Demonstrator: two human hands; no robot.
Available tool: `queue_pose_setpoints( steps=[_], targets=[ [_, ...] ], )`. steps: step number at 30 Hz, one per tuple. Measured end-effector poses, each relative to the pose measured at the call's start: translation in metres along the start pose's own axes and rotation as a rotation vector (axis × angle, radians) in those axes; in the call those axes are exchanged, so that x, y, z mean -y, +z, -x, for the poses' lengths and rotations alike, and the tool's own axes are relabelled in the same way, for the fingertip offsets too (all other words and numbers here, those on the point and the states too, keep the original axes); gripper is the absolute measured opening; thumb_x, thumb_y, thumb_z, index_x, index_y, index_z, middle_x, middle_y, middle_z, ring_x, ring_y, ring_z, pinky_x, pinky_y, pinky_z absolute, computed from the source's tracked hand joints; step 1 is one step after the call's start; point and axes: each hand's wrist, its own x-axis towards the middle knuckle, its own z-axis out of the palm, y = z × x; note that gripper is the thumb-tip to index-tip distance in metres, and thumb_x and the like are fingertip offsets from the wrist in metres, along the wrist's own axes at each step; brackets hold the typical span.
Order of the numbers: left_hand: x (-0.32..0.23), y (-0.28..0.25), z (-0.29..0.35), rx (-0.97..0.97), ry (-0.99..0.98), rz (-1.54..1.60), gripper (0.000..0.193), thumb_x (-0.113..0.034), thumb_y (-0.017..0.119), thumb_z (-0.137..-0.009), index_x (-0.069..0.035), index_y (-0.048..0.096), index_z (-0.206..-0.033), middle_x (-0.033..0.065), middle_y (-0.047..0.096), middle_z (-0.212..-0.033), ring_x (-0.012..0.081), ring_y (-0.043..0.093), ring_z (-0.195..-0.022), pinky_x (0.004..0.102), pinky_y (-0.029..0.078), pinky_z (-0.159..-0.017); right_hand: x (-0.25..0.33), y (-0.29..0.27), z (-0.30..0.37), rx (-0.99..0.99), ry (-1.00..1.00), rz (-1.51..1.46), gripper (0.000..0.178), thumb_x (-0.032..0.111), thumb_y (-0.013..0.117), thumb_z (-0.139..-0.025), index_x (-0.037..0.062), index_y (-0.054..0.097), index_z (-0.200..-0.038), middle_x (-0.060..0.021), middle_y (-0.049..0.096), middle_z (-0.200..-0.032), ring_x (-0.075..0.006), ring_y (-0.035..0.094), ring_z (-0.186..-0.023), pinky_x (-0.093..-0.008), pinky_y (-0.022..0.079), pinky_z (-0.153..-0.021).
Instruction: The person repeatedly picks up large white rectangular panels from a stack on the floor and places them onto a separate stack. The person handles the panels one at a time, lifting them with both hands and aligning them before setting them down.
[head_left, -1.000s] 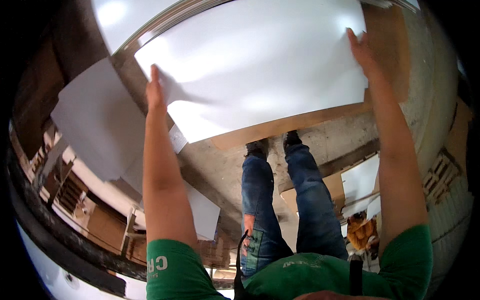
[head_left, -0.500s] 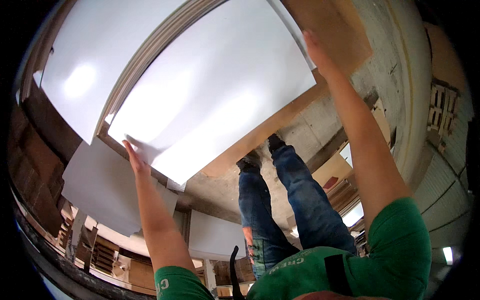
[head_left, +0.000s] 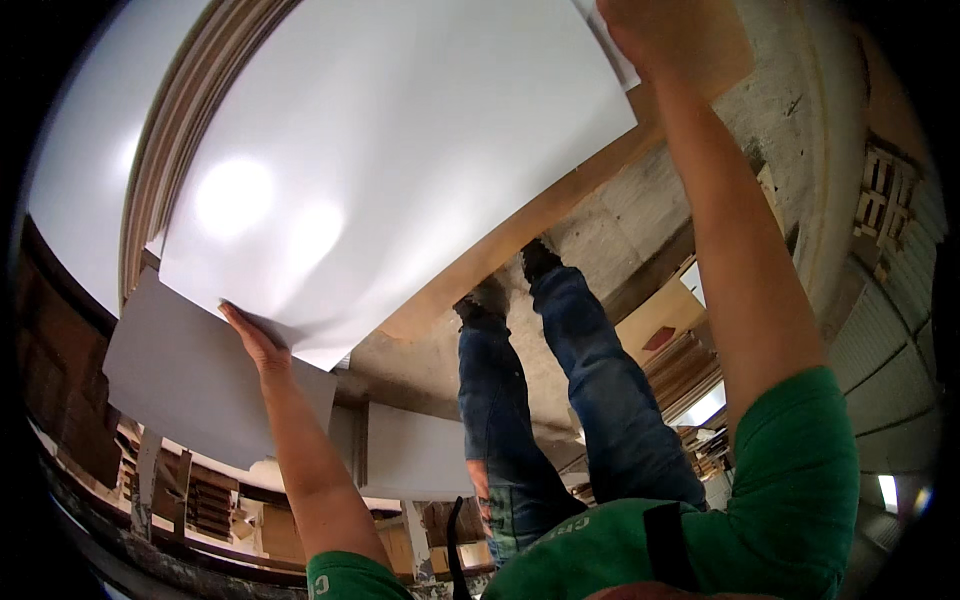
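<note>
A large white sheet panel lies in front of me, its glossy face catching the light, on a brown board that sticks out along its near edge. My left hand touches the panel's near left edge, close to the corner, with its fingers stretched out flat and not wrapped round it. Beside the panel's right edge, at the top of the view, is my right hand. Its fingers are blurred and partly cut off by the picture's rim, so their pose is unclear.
Another white panel lies at the left, beside a stack of board edges. A grey sheet is below it. My legs stand on concrete floor at the near side. Pallets are at the far right.
My view has shifted, so the panels appear farther left. My right hand has moved farther up along the right edge, and my left hand stays at the near left edge.
</note>
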Motion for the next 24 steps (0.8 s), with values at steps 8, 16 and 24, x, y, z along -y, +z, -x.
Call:
queue_pose_setpoints(
  steps=[8, 16, 24],
  targets=[
    [0.009, 0.001, -0.01, -0.017, 0.057, 0.008, 0.078, -0.064, 0.033, -0.083, -0.016, 0.011, -0.141, -0.0002, 0.011, -0.146, 0.0179, 0.011, -0.133, 0.0318, 0.006, -0.108, 0.02, 0.012, 0.022, 0.007, 0.038, 0.023, 0.064, 0.053, 0.031, -0.088, 0.0036, 0.036, -0.129, -0.0192, 0.035, -0.133, -0.0313, 0.032, -0.124, -0.0362, 0.025, -0.102],
    [0.004, -0.007, -0.008, -0.102, 0.006, -0.121, 0.077, -0.064, 0.035, -0.083, -0.012, 0.022, -0.139, 0.0023, 0.036, -0.13, 0.0183, 0.034, -0.117, 0.0312, 0.024, -0.1, 0.035, -0.001, 0.029, 0.014, 0.115, 0.11, 0.062, 0.052, 0.031, -0.088, 0.0058, 0.037, -0.129, -0.0197, 0.036, -0.132, -0.0331, 0.031, -0.123, -0.0366, 0.025, -0.102],
    [0.01, -0.025, 0.059, -0.055, 0.306, -0.326, 0.066, -0.05, 0.038, -0.09, 0.006, 0.039, -0.125, 0.0139, 0.049, -0.112, 0.0213, 0.046, -0.099, 0.0322, 0.036, -0.086, -0.05, -0.029, 0.136, -0.031, 0.267, 0.362, 0.055, 0.045, 0.023, -0.09, 0.0056, 0.049, -0.118, -0.0204, 0.043, -0.126, -0.0373, 0.04, -0.117, -0.0443, 0.031, -0.098]
  ],
)
